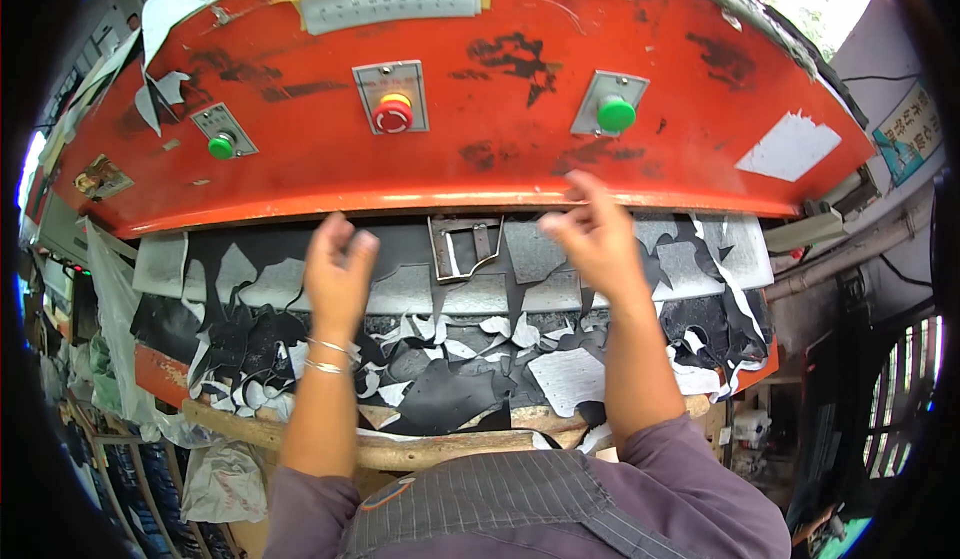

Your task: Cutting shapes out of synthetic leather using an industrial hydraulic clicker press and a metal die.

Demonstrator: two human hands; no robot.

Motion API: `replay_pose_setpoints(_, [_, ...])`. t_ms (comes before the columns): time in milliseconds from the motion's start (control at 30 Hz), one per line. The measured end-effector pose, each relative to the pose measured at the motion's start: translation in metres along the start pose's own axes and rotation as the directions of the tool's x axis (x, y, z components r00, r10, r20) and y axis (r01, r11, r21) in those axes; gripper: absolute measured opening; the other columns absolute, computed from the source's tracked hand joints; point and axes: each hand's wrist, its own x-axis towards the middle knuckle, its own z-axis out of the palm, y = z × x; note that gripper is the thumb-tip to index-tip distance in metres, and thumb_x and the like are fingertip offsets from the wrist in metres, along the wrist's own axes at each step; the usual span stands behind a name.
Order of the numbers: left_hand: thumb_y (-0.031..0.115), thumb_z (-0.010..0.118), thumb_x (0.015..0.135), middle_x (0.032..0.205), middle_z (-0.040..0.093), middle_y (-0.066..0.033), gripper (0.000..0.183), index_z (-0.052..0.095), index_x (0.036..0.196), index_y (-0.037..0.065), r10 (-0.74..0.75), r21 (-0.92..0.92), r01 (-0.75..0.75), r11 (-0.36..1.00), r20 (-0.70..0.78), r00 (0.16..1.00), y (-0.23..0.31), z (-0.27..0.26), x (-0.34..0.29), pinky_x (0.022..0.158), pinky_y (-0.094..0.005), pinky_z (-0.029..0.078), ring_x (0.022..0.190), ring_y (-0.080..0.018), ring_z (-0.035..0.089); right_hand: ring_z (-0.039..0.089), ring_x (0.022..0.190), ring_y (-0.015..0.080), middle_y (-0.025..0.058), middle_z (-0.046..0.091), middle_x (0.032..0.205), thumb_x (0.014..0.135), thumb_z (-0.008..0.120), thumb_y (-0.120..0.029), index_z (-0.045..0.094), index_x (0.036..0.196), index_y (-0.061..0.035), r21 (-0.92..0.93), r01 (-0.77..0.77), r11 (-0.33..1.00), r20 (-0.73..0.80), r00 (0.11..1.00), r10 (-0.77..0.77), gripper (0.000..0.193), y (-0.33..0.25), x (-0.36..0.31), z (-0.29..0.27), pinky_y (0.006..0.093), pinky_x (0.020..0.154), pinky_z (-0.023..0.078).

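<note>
My left hand (338, 271) hovers over the left part of the black sheet material (403, 251), its thumb apart from the fingers and nothing held. My right hand (600, 244) is raised near the lower edge of the red press head (480, 174), slightly blurred, with finger and thumb spread and empty. Between my hands a metal cutting die (481, 243) rests on the material, its far end close to the press head's lower edge. Pale-backed cut pieces (475, 296) lie around the die.
The press front carries a red mushroom button (393, 114), a left green button (221, 147) and a right green button (616, 114). Black and white offcuts (450, 396) pile up nearest me, before a wooden rail (400, 451). A clear plastic sheet (115, 299) hangs at left.
</note>
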Motion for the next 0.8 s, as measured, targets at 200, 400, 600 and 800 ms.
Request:
replay_pose_setpoints(200, [0.024,0.051,0.099,0.081,0.062,-0.007,0.029,0.06,0.088,-0.001,0.476,0.243,-0.423,0.873,-0.613,0.63,0.032,-0.121,0.077,0.07,-0.0299,0.047,0.074,-0.0134,0.057,0.044,0.062,0.0044,-0.0017,0.05,0.07,0.082,0.074,-0.013,0.05,0.096,-0.0014,0.143,0.335,0.931,-0.456,0.857,-0.238,0.03,-0.069,0.008,-0.036,0.0193,0.055,0.039])
replay_pose_setpoints(400, [0.023,0.051,0.098,0.067,0.051,-0.01,0.032,0.054,0.077,-0.001,0.406,0.283,-0.348,0.894,-0.182,0.895,0.052,-0.154,0.004,0.059,-0.0331,0.04,0.061,-0.0179,0.045,0.04,0.057,0.0048,-0.0029,0.048,0.064,0.085,0.07,-0.012,0.049,0.088,-0.0032,0.164,0.385,0.908,-0.455,0.846,-0.277,0.024,-0.055,-0.064,-0.026,0.0213,0.052,0.036])
replay_pose_setpoints(600, [0.023,0.067,0.083,0.081,0.064,-0.0116,0.018,0.069,0.084,0.006,0.081,0.227,-0.271,0.935,0.609,0.789,0.023,-0.124,-0.189,0.071,-0.0386,0.05,0.077,-0.0296,0.061,0.06,0.093,0.0344,0.0187,0.062,0.096,0.079,0.07,-0.04,0.061,0.094,-0.0004,-0.262,0.387,0.884,0.641,0.755,-0.14,0.043,-0.074,-0.224,0.044,0.0421,0.078,0.049])
replay_pose_setpoints(800, [0.02,0.066,0.081,0.081,0.06,-0.0117,0.015,0.069,0.083,0.006,0.186,0.238,-0.341,0.909,0.5,0.846,0.017,-0.116,-0.241,0.073,-0.0394,0.047,0.081,-0.0312,0.057,0.059,0.089,0.0278,0.0128,0.061,0.092,0.063,0.079,-0.027,0.062,0.095,-0.0014,-0.516,0.484,0.707,0.544,0.822,-0.166,0.044,-0.057,-0.283,0.105,0.0358,0.076,0.051])
